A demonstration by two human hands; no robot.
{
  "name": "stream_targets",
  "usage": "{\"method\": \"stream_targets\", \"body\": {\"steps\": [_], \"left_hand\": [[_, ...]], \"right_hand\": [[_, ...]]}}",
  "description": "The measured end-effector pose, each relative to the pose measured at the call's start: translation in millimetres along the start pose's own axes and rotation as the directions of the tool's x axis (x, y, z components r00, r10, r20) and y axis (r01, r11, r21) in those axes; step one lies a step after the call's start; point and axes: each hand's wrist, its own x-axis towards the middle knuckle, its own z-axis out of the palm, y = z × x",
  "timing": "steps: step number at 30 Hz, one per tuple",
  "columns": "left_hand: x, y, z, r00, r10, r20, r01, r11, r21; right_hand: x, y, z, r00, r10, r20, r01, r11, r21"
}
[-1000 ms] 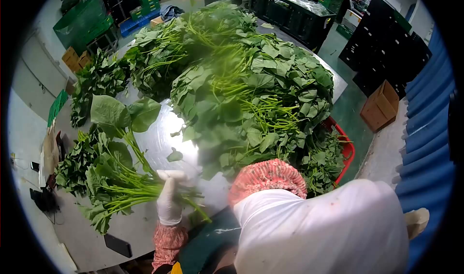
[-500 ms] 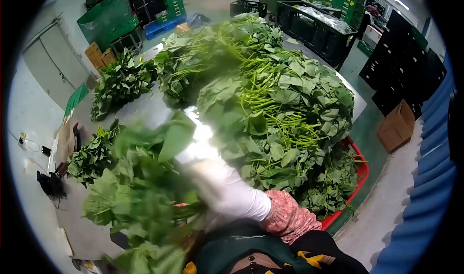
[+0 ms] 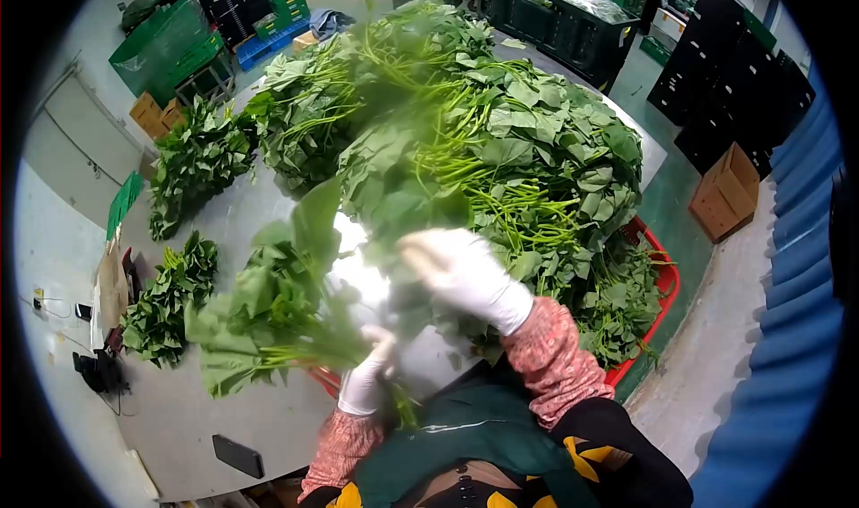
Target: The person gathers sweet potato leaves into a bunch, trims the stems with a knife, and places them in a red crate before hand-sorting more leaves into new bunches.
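White-gloved fingers (image 3: 383, 338) of the left hand (image 3: 365, 378) curl round the stems of a bunch of leafy greens (image 3: 268, 320), gripping it near the cut ends. Leaves of this bunch fan out leftward over the table (image 3: 188, 418), and a few stem ends (image 3: 405, 408) poke out below the fist, toward the body. Thumb and fingers of that hand are drawn in together around the stems.

Farther right and a little higher, the right hand (image 3: 470, 280), gloved in white too, reaches over the near left edge of a big heap of greens (image 3: 564, 141). Its fingertips are blurred and point left; I cannot tell whether they pinch a stem or hold nothing. Bright glare lies on the tabletop between the two hands.

Pink speckled sleeves (image 3: 557, 356) cover both forearms, above a dark green apron (image 3: 447, 445). Long pale stems show through the middle of the heap, with broad leaves on either side. Beside its near right edge, a red basket (image 3: 669, 284) holds more greens. Two smaller bunches rest on the left part of the table: a near bunch (image 3: 170, 307) and a far bunch (image 3: 199, 163). Close to the table's front edge lies a dark phone (image 3: 237, 456). Past the heap stands a large dark crate (image 3: 550, 29) with clear plastic in it.
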Motion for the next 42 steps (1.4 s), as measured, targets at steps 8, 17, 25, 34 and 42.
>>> {"method": "stream_targets", "body": {"steps": [8,17,25,34,42], "left_hand": [[5,2,-8,0.993,0.112,-0.028,-0.114,0.992,-0.058],[13,-1,-14,0.998,0.060,-0.006,-0.060,0.995,-0.083],[10,-3,-8,1.000,0.030,0.001,-0.029,0.990,-0.136],[-2,0,-17,1.000,0.018,-0.021,-0.020,0.996,-0.090],[-28,11,-22,0.999,0.037,-0.022,-0.039,0.994,-0.101]], "right_hand": [[45,131,-8,0.977,-0.163,-0.136,0.021,0.710,-0.704],[115,151,-15,0.977,-0.056,0.207,0.183,0.720,-0.669],[82,136,-17,0.976,-0.203,0.076,0.204,0.738,-0.643],[37,112,-43,0.953,-0.048,0.301,0.237,0.737,-0.633],[78,110,-26,0.907,0.142,0.397,0.208,0.668,-0.715]]}}
